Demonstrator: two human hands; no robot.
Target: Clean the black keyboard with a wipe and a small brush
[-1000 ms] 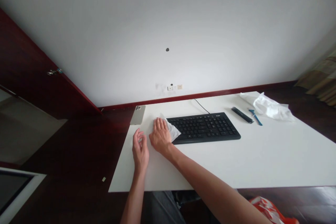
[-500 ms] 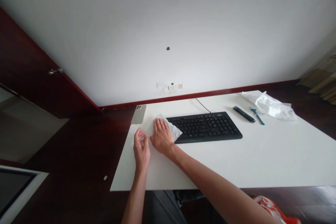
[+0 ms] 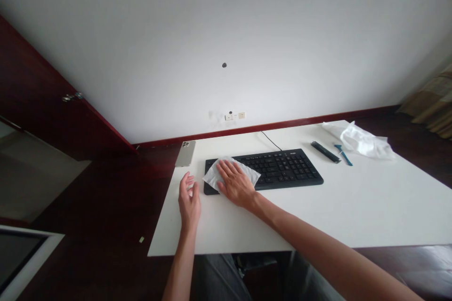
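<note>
Our right hand [image 3: 236, 183] open and flat, pressing a white tissue [image 3: 216, 174] onto the left end of a black keyboard [image 3: 282, 167], our left hand [image 3: 189, 202] open, fingers loosely curled, at 9 o'clock, above a white desk [image 3: 353, 207], smartphone [image 3: 185, 153] at 10 o'clock

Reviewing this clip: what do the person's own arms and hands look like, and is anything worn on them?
The left forearm and right forearm are bare, with no sleeve in view. The left hand and right hand wear no gloves, and no watch or band shows. Grey trousers appear below.
</note>
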